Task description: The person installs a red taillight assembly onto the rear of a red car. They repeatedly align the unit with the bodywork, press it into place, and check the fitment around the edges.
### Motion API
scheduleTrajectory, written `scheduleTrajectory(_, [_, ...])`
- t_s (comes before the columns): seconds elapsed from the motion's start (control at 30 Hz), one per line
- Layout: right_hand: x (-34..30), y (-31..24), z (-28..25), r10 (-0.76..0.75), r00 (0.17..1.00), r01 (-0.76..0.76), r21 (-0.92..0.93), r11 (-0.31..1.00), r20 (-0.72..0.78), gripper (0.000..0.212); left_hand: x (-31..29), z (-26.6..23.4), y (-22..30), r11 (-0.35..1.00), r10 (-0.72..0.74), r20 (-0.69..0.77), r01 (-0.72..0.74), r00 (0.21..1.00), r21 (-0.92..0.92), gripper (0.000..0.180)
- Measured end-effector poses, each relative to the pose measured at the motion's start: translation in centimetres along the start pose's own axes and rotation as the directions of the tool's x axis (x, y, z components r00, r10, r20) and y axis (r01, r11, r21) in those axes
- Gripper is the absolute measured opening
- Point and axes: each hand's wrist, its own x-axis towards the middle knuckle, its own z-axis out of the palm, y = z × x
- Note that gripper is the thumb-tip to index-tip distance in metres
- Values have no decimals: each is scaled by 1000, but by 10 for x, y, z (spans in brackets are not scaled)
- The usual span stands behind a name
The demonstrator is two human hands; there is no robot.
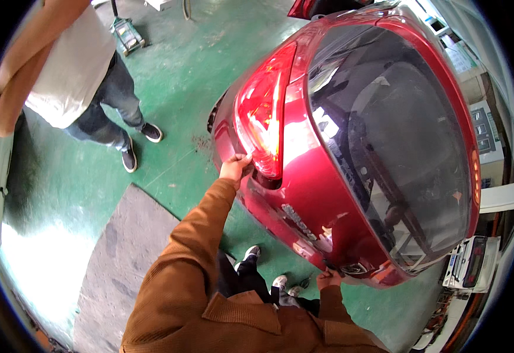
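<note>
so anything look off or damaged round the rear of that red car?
Yes. The red hatchback's rear bumper seems to be off: dark exposed edges show below the tail light, where the left hand rests. The right hand grips the hatch's lower edge. A dark stain marks the green floor beside that corner.

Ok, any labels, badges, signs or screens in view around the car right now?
Chrome lettering badge: on the red tailgate, a raised strip of silver letters.
Emblem: at the tailgate's lower edge by the right hand, small, oval and dark.
Wall notices: far right, pale rectangular panels, too small to make out.
No screens in view.
</note>
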Motion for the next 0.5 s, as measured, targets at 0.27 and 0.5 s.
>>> scheduleTrajectory(0.27, [-63,2,-37,-26,999,26,7,1000,42,5,13,-9,-4,999,-43,21,43,999,-9,17])
scheduleTrajectory(0.5, [-142,9,-47,-165,975,159,55,986,150,18,7,-10,-4,996,-47,74,52,996,-74,19])
